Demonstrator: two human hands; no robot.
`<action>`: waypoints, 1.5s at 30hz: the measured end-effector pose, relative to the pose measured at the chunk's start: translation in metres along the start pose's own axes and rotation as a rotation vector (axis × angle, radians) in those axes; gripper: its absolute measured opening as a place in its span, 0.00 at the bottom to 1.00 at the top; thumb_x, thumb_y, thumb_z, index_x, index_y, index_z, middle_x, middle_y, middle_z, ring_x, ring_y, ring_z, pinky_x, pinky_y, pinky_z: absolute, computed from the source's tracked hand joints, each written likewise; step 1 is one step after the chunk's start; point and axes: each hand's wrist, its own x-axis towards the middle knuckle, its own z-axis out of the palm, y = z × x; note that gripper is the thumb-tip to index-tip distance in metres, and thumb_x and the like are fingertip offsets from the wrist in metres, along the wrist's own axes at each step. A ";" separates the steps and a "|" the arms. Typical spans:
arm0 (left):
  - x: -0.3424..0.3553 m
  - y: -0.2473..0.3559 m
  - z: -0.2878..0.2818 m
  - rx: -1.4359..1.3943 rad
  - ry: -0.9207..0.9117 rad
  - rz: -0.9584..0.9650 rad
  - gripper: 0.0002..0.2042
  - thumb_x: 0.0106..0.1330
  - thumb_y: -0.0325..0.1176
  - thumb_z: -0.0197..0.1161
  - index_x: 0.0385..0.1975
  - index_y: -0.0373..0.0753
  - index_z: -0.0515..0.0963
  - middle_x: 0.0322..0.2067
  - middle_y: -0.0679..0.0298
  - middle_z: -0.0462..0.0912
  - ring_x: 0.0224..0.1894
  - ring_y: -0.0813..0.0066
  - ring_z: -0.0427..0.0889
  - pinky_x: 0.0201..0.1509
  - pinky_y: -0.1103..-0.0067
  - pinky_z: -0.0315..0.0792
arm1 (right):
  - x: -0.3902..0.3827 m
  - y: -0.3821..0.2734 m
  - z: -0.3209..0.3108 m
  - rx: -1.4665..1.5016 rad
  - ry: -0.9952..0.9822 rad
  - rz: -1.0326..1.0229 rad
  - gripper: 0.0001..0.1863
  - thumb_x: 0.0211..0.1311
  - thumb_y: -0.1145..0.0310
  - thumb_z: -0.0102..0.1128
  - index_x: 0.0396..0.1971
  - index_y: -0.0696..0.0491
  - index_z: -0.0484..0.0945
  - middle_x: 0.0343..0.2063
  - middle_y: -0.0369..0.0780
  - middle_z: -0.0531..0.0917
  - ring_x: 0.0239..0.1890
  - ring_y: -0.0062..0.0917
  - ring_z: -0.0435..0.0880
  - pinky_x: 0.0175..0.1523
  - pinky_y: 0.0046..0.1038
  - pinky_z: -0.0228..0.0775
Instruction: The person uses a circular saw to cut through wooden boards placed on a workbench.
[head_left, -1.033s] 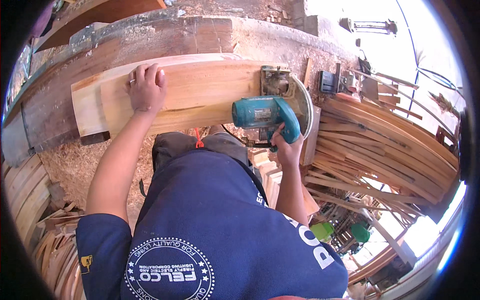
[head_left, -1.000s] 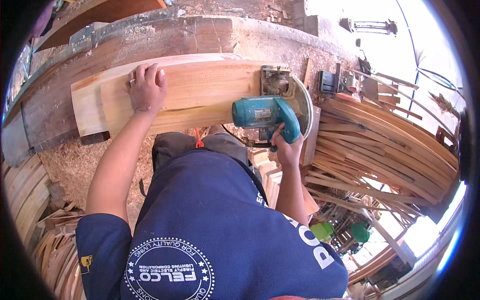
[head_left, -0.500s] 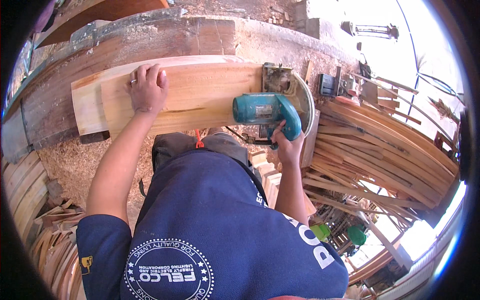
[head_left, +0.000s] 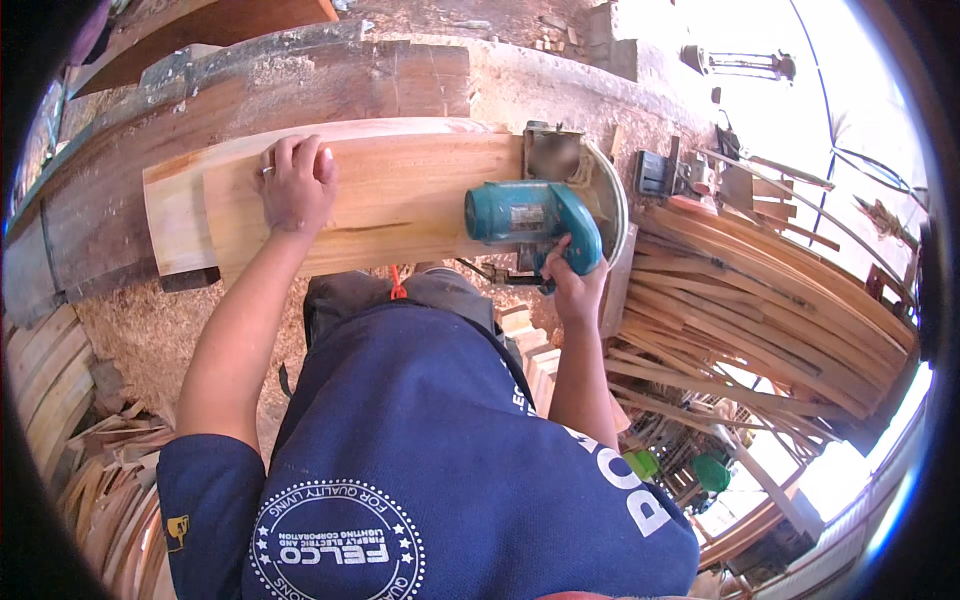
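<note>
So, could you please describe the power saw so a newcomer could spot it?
Find the wide pale board lying under the left hand. At its right end, the right hand grips the power saw by its curved handle. Its teal body sets it apart from the wood strips nearby.

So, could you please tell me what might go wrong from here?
The upper board lies on a lower board with no clamp in sight, so it might slip under the left hand. The circular saw, held only by the right hand at the upper board's right end, could kick or tip.
</note>
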 end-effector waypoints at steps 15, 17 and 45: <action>0.001 0.005 -0.005 0.032 -0.065 -0.013 0.14 0.70 0.44 0.63 0.52 0.51 0.83 0.51 0.66 0.78 0.59 0.60 0.76 0.61 0.55 0.67 | 0.015 -0.003 0.002 0.027 -0.020 0.000 0.10 0.57 0.80 0.63 0.39 0.56 0.77 0.23 0.34 0.80 0.23 0.17 0.79 0.30 0.22 0.70; 0.001 0.006 -0.007 0.036 -0.068 -0.011 0.14 0.70 0.44 0.63 0.52 0.51 0.83 0.51 0.65 0.78 0.58 0.60 0.76 0.61 0.55 0.67 | 0.017 -0.003 0.003 0.045 -0.012 0.005 0.10 0.57 0.80 0.63 0.39 0.56 0.77 0.23 0.35 0.80 0.23 0.17 0.79 0.30 0.22 0.70; -0.001 0.009 -0.001 0.041 0.029 -0.082 0.12 0.66 0.45 0.66 0.46 0.52 0.83 0.48 0.67 0.79 0.56 0.61 0.78 0.58 0.54 0.70 | 0.047 -0.018 0.013 -0.001 -0.101 -0.102 0.15 0.58 0.77 0.61 0.46 0.58 0.81 0.26 0.32 0.80 0.26 0.16 0.79 0.33 0.23 0.72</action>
